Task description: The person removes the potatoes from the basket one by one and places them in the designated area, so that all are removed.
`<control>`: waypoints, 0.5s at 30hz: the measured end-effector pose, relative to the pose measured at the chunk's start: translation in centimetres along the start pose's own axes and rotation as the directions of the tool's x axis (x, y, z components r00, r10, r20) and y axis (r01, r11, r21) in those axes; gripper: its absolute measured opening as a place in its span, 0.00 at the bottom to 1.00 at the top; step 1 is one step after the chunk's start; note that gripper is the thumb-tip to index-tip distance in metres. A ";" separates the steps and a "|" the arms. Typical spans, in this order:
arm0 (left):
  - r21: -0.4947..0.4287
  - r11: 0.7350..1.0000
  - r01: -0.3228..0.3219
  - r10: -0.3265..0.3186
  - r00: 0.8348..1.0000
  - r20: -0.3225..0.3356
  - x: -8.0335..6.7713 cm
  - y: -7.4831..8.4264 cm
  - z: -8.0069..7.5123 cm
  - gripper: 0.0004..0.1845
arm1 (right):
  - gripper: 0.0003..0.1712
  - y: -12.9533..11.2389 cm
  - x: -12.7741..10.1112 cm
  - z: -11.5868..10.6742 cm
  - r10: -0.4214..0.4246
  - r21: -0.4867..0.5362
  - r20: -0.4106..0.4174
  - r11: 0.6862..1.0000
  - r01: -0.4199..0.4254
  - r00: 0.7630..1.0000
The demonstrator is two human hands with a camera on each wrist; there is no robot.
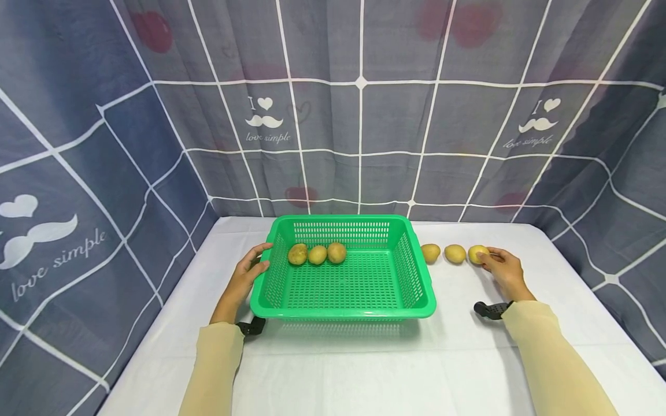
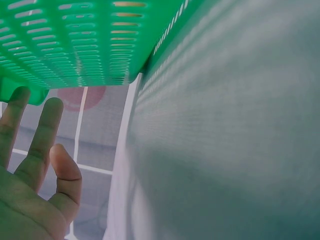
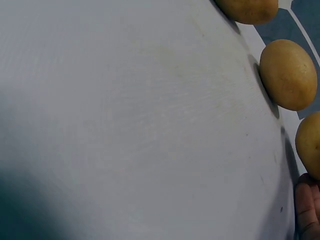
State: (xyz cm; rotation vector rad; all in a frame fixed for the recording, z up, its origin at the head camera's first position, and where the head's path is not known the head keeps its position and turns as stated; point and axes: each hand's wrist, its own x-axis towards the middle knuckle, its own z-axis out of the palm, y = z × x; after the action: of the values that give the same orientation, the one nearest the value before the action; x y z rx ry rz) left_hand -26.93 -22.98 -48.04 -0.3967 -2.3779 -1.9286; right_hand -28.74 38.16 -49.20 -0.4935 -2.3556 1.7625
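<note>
Head view: right hand (image 1: 509,273) pinches rightmost potato (image 1: 476,253) at its fingertips; two loose potatoes (image 1: 455,254) sit between it and green slotted basket (image 1: 343,314). Left hand (image 1: 242,279), fingers extended, touches basket's left rim; three potatoes (image 1: 317,255) inside.

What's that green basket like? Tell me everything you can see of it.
The green basket is a shallow, open-topped rectangular one, apparently of glossy plastic, with rounded corners and a smooth, solid rim. Slots pierce its walls and a grid of small holes its floor. It stands upright on a white cloth, long side toward the person. Three potatoes lie in a row in its far left part. The person's left hand touches its left rim.
</note>
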 end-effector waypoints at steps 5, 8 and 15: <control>0.000 1.000 -0.006 0.006 1.000 0.004 -0.1 -0.1 0.0 0.28 | 0.36 0.5 0.3 -0.1 -0.013 -0.075 0.004 0.997 0.013 1.000; 0.003 1.000 -0.013 0.013 1.000 0.006 -0.1 -0.1 -0.1 0.28 | 0.36 0.3 0.5 -0.2 -0.032 -0.113 0.024 0.993 0.035 0.999; 0.004 1.000 -0.019 0.019 1.000 0.009 -0.1 0.0 -0.2 0.27 | 0.35 -0.5 0.5 -0.4 -0.072 -0.264 0.089 0.960 0.093 0.993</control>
State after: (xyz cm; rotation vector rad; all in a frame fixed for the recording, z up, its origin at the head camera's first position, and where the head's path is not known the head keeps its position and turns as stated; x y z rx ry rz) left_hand -26.82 -23.18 -48.03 -0.4268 -2.3740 -1.9177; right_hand -29.19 38.60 -48.67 -0.3597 -2.6447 1.4597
